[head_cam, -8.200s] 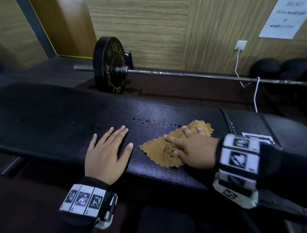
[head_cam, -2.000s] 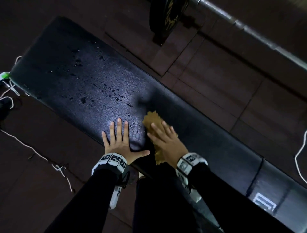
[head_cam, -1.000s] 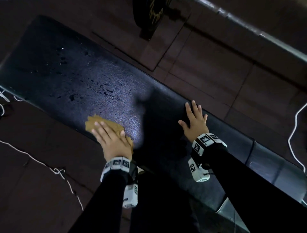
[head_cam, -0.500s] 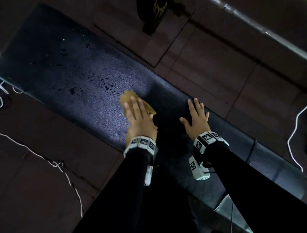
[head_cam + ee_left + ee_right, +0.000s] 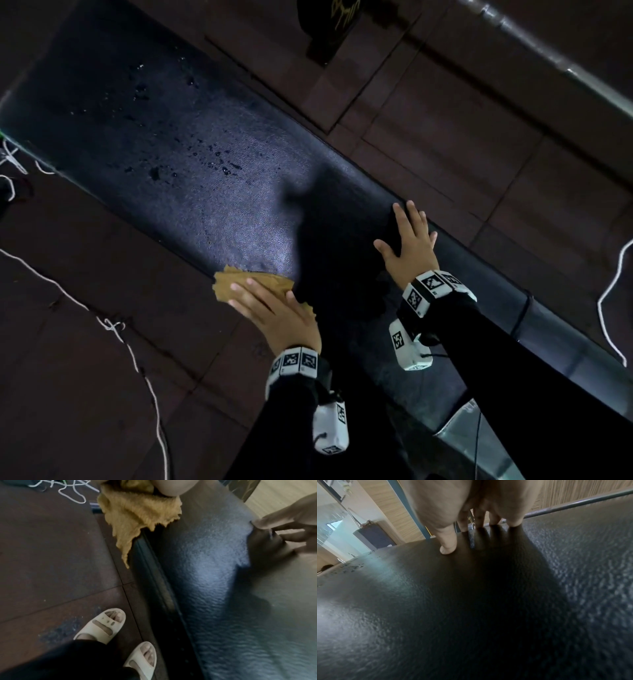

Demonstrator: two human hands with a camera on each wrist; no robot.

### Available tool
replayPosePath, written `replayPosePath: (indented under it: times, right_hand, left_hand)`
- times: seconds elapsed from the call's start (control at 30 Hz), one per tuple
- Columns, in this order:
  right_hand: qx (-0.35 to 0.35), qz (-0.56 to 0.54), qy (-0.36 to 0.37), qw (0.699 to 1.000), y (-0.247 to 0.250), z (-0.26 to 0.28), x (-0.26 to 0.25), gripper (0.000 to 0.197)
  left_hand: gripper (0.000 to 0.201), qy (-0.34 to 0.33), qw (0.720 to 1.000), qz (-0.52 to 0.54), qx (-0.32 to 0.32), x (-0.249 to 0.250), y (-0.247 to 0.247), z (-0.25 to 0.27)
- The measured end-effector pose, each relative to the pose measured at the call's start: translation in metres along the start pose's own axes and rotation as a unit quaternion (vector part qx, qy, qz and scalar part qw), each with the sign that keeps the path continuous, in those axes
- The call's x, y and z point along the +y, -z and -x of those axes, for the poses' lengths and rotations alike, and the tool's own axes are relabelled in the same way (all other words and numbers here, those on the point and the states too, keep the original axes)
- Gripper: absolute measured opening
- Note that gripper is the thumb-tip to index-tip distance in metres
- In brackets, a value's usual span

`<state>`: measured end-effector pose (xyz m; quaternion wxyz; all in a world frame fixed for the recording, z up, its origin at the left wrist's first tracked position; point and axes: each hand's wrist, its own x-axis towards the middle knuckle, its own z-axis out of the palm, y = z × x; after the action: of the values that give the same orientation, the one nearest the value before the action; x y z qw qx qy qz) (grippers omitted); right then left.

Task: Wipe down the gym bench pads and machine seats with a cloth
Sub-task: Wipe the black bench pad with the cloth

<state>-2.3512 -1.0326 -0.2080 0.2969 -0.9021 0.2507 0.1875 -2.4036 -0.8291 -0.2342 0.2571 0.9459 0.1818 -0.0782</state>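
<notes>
A long black bench pad [image 5: 212, 178] runs diagonally from upper left to lower right, with water droplets [image 5: 219, 161] on its far-left part. My left hand [image 5: 270, 308] presses a tan cloth [image 5: 239, 282] flat against the pad's near edge; the cloth [image 5: 137, 511] hangs partly over that edge. My right hand [image 5: 409, 240] lies flat with fingers spread on the pad near its far edge, and in the right wrist view its fingertips [image 5: 447, 549] touch the pad [image 5: 471, 615].
A barbell bar [image 5: 548, 58] and a black weight plate [image 5: 335, 20] lie on the dark tiled floor beyond the bench. White cords trail on the floor at left [image 5: 113, 325] and at right [image 5: 613, 298]. My sandalled feet [image 5: 106, 626] stand beside the bench.
My left hand has dragged the cloth from the middle of the pad back toward the near edge, where it now overhangs. My right hand has stayed planted on the pad.
</notes>
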Motion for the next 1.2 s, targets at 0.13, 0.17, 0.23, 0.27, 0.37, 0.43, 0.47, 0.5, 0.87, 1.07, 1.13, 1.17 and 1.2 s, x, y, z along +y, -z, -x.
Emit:
replayPosePath:
  times: [0.13,0.17,0.23,0.27,0.37,0.43,0.47,0.5,0.87,1.07,1.13,1.17,1.2]
  right_hand:
    - [0.005,0.018,-0.008,1.0,0.007,0.0,-0.009,0.072]
    - [0.014,0.022,-0.011,1.0,0.008,-0.001,-0.012,0.072]
    - [0.039,0.029,-0.024,0.999,0.009,-0.003,-0.021,0.073]
    - [0.048,0.034,-0.031,0.998,0.008,-0.006,-0.026,0.074]
    - [0.057,0.064,-0.038,0.996,0.002,-0.019,-0.042,0.074]
    - [0.06,0.064,-0.038,0.995,-0.003,-0.032,-0.05,0.072]
    - [0.062,0.057,-0.04,0.996,-0.006,-0.039,-0.054,0.071]
    - [0.063,0.055,-0.042,0.996,-0.009,-0.044,-0.057,0.07]
    - [0.075,0.103,-0.082,0.988,-0.019,-0.064,-0.068,0.062]
    - [0.077,0.117,-0.086,0.986,-0.023,-0.07,-0.061,0.062]
    - [0.083,0.122,-0.09,0.985,-0.025,-0.071,-0.06,0.062]
    - [0.088,0.129,-0.092,0.983,-0.026,-0.071,-0.06,0.062]
    - [0.092,0.136,-0.094,0.982,-0.027,-0.07,-0.061,0.063]
  left_hand:
    - [0.069,0.069,0.993,0.098,0.024,0.006,-0.004,0.009]
    - [0.071,0.082,0.99,0.116,0.027,0.007,-0.004,0.01]
    - [0.072,0.096,0.984,0.145,0.038,0.007,-0.006,0.013]
    - [0.072,0.104,0.981,0.159,0.044,0.007,-0.006,0.013]
    - [0.076,0.163,0.964,0.205,0.04,0.005,-0.005,0.012]
    - [0.074,0.186,0.956,0.225,0.036,0.001,-0.003,0.007]
    - [0.073,0.186,0.955,0.23,0.036,-0.001,-0.003,0.004]
    - [0.072,0.187,0.954,0.232,0.035,-0.002,-0.001,-0.002]
    - [0.068,0.135,0.967,0.164,0.142,-0.037,0.037,-0.139]
    - [0.067,0.128,0.969,0.153,0.148,-0.036,0.037,-0.145]
    - [0.065,0.127,0.968,0.154,0.15,-0.029,0.028,-0.116]
    - [0.064,0.13,0.968,0.155,0.146,-0.027,0.024,-0.101]
    - [0.063,0.135,0.968,0.164,0.13,-0.026,0.02,-0.089]
